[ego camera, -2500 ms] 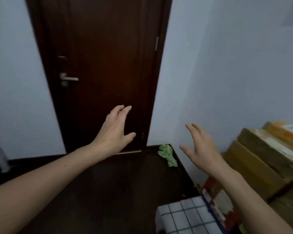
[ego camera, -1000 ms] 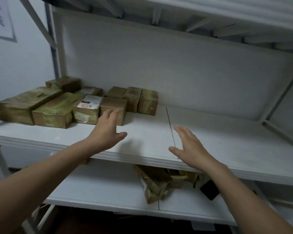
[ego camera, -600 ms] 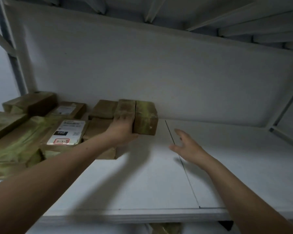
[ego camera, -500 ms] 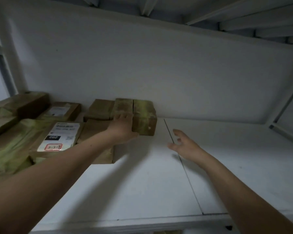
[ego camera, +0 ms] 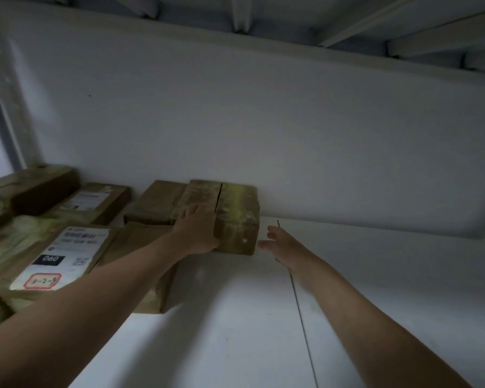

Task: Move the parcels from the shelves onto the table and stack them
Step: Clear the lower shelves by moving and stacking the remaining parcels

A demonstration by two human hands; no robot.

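Several brown taped parcels sit at the left of a white shelf board [ego camera: 375, 289]. Two stand side by side at the back: a right parcel [ego camera: 237, 217] and a middle parcel [ego camera: 200, 193]. My left hand [ego camera: 198, 231] rests on the middle parcel's front, fingers laid up over its top edge, thumb by the right parcel's lower corner. My right hand [ego camera: 282, 242] hovers open just right of the right parcel, a small gap between them. My left forearm crosses over a flat parcel [ego camera: 136, 242].
A parcel with a white label [ego camera: 65, 256] marked 060 lies at the left, with more parcels [ego camera: 93, 200] behind it. The back panel [ego camera: 291, 135] rises close behind, and the upper shelf's ribs [ego camera: 347, 26] hang overhead. A metal upright [ego camera: 3, 107] stands at the left.
I have turned from the door to the shelf and leaned in. My left hand reached onto the middle parcel, and my right hand moved forward up beside the right parcel.
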